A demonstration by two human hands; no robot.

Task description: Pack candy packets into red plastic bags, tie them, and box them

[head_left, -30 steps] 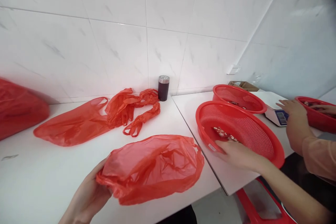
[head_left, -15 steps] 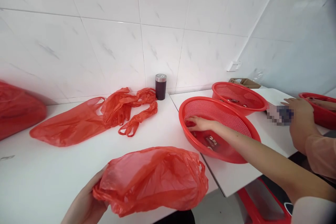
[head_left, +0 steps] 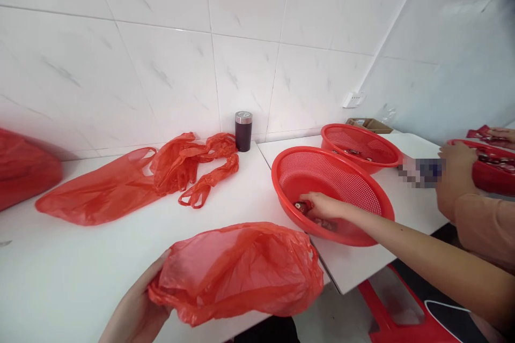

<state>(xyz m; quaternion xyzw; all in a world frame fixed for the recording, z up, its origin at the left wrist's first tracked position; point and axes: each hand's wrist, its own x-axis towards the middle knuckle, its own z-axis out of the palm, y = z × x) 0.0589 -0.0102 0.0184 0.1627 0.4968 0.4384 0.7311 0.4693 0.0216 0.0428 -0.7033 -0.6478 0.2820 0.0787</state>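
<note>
My left hand (head_left: 151,292) grips the rim of a thin red plastic bag (head_left: 241,273), whose mouth gapes open in front of me. My right hand (head_left: 322,205) reaches into the nearer red mesh basket (head_left: 281,193). Its fingers are closed on a small dark-red packet (head_left: 302,207) near the basket's front wall. Under that hand a few more small packets (head_left: 326,224) lie on the basket floor, partly hidden.
Crumpled red plastic bags (head_left: 173,166) lie along the wall beside a dark tumbler (head_left: 243,131). A full-looking red bag (head_left: 26,171) sits far left. Behind stands another red basket (head_left: 362,144). At right, a co-worker's arm (head_left: 458,171) is near a third basket (head_left: 494,177). A red stool (head_left: 396,324) stands below.
My right hand has drawn back from the basket's left side toward its front, now with a dark-red packet in its fingers. My left hand still holds the bag. At far right a hand has lifted something red.
</note>
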